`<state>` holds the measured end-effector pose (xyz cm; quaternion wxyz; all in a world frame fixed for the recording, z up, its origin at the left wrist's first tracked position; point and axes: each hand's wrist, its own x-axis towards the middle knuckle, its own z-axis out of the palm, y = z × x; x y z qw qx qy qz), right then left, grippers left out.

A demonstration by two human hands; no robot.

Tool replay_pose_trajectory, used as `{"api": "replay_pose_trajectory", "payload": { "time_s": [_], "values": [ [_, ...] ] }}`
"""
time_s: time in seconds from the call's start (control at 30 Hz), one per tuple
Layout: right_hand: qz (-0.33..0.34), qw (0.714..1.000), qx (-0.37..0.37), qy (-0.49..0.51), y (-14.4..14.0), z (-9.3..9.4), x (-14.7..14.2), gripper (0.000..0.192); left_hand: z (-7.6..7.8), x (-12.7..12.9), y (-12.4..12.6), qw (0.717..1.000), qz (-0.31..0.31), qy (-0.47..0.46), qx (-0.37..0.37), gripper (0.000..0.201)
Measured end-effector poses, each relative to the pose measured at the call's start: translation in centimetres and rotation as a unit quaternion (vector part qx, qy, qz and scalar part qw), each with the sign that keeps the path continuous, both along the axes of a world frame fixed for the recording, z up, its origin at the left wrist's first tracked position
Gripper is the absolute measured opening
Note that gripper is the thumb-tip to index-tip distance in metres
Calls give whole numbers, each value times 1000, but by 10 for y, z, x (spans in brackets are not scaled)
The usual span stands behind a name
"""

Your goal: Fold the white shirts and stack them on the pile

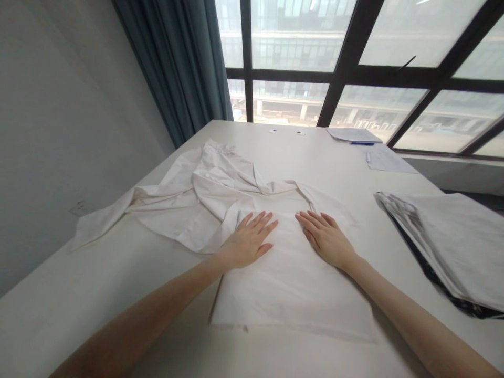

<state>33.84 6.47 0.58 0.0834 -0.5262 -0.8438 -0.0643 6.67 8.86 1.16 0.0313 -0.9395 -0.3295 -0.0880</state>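
Note:
A piece of white cloth (291, 294) lies spread on the white table, its near part smooth and roughly rectangular. My left hand (249, 242) rests flat on its upper left part, fingers spread. On the upper right part lies my right hand (326, 239), palm down with the fingers stretched out close together. Neither hand grasps anything. Beyond my hands is a rumpled, folded heap of white fabric (224, 184), with a long strip reaching to the left. Whether the heap and the smooth part are one piece, I cannot tell.
A stack of folded cloth (460, 236), white on top with dark layers below, lies at the right. Papers (389, 157) and a blue pen (362, 143) are at the far right of the table (98, 289). A blue curtain (181, 63) hangs beside the windows.

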Motion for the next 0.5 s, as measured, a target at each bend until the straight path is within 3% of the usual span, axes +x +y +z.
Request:
{"api": "replay_pose_trajectory", "payload": {
  "time_s": [0.27,0.5],
  "values": [
    [-24,999,2,-36,-26,-4,18,54,-2,-21,-3,998,12,25,-53,65],
    [-31,999,0,-20,-58,-6,36,56,1,-28,-11,999,6,10,-37,63]
  ]
}}
